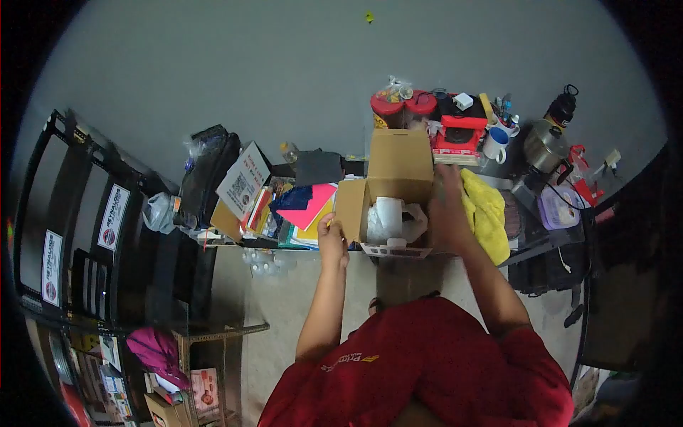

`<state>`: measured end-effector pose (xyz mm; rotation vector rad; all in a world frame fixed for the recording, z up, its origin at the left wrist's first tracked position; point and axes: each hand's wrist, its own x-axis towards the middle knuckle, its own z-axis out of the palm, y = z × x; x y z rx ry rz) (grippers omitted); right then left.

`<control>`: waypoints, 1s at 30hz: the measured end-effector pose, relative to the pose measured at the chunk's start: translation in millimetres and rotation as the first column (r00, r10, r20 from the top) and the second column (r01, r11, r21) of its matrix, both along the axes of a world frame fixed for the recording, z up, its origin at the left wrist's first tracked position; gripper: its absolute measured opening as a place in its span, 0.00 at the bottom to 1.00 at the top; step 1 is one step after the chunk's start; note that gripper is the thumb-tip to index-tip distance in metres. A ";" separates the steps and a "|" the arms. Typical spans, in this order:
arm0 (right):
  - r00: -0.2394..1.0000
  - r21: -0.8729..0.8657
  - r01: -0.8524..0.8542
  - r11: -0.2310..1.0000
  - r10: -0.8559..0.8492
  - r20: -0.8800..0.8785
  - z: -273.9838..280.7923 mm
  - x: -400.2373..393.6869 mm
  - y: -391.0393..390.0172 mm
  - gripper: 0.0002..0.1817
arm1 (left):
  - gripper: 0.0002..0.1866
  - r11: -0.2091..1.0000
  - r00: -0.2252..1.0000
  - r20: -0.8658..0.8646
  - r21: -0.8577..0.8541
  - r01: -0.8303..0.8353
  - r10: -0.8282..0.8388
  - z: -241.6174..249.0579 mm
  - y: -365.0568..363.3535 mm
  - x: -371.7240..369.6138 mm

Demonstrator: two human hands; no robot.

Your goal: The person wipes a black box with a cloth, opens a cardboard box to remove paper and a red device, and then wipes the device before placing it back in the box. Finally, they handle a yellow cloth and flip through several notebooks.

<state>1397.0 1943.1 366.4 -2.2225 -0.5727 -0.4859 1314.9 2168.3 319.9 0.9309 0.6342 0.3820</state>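
An open cardboard box (pixel 400 153) stands at the table's front edge, its back lid raised and its left flap folded outward. Inside lie a white plastic-wrapped item (pixel 384 218) and a crumpled clear plastic bag (pixel 415 224). My left hand (pixel 332 238) is closed at the edge of the left flap, fingers curled against the cardboard. Along the box's right side, my right hand (pixel 448 210) is smeared by motion, so its fingers do not show clearly. A yellow cloth (pixel 485 213) lies just right of that hand.
Left of the box are a pink sheet (pixel 311 205), folders and a tilted white sign (pixel 243 186). Behind stand red-lidded jars (pixel 388 107), a red-and-black device (pixel 461 132) and a mug (pixel 495 144). A metal pot (pixel 546 147) and purple-rimmed container (pixel 560 208) sit right; black shelving (pixel 78 206) is left.
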 end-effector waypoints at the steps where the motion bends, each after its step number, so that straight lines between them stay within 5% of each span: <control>1: 1.000 0.127 -0.014 0.992 0.012 0.015 -0.3 2.7 -16.1 0.36 | 0.12 1.000 1.000 -0.003 -0.001 -0.004 0.004 -2.0 0.0 -2.0; 4: 0.966 0.035 0.132 0.991 -0.121 -0.230 -36.9 13.9 -60.0 0.33 | 0.11 0.993 0.996 -0.075 0.098 0.060 -0.053 -16.2 0.6 -3.5; 6: 0.853 0.104 0.104 0.989 -0.035 -0.520 -72.0 8.1 -70.5 0.31 | 0.10 0.848 0.995 -0.009 0.522 0.089 -0.098 -33.6 1.3 -1.6; 7: 0.851 0.104 0.108 0.989 -0.038 -0.523 -70.9 2.9 -68.2 0.31 | 0.10 0.848 0.995 -0.013 0.522 0.094 -0.103 -33.5 1.7 -1.8; 9: 0.808 0.208 0.114 0.971 0.032 -0.589 -63.3 -8.6 -57.9 0.32 | 0.13 0.294 0.992 -0.129 0.948 0.124 -0.002 -30.5 3.3 -4.6; 12: 0.786 0.002 0.057 0.998 -0.044 -0.616 -97.2 -2.6 -52.8 0.32 | 0.19 0.212 0.926 -0.377 0.903 0.374 -0.030 -7.4 -7.3 -6.9; 16: 0.888 -0.040 0.023 0.999 -0.038 -0.457 -77.5 -1.6 -52.0 0.30 | 0.28 0.309 0.926 -0.373 0.876 0.371 -0.054 13.8 -14.9 -12.7; 18: 0.995 -0.026 0.068 0.997 -0.070 -0.067 -6.8 -2.6 -33.4 0.28 | 0.37 0.118 0.912 -0.409 0.907 0.405 0.013 23.3 -25.4 -17.3; 19: 0.995 -0.024 0.068 0.997 -0.069 -0.068 7.6 3.2 -23.0 0.28 | 0.37 0.116 0.912 -0.410 0.907 0.406 0.014 21.6 -30.5 -17.4; 21: 0.983 -0.333 -0.041 0.942 0.098 0.156 26.7 10.7 -2.1 0.21 | 0.41 0.085 0.870 -0.487 0.873 0.481 0.076 17.1 -39.4 -19.4; 22: 0.983 -0.332 -0.027 0.943 0.086 0.164 30.9 9.0 7.7 0.21 | 0.41 0.078 0.875 -0.480 0.876 0.475 0.065 14.5 -40.6 -19.5; 24: 0.977 -0.746 -0.005 0.666 0.162 0.138 35.9 6.4 24.7 0.16 | 0.41 0.054 0.880 -0.464 0.886 0.460 0.102 8.1 -43.3 -19.5; 27: 0.964 -0.783 -0.217 0.583 0.255 -0.077 21.7 10.9 50.3 0.18 | 0.40 0.094 0.883 -0.462 0.886 0.455 0.084 6.7 -43.8 -18.7; 29: 0.864 -0.798 -0.488 0.354 0.328 -0.383 35.0 4.3 59.6 0.21 | 0.39 0.099 0.884 -0.460 0.886 0.452 0.079 8.4 -44.3 -20.1; 30: 0.867 -0.802 -0.483 0.352 0.325 -0.379 33.9 8.0 61.0 0.21 | 0.39 0.132 0.893 -0.446 0.891 0.435 0.063 9.1 -44.8 -19.3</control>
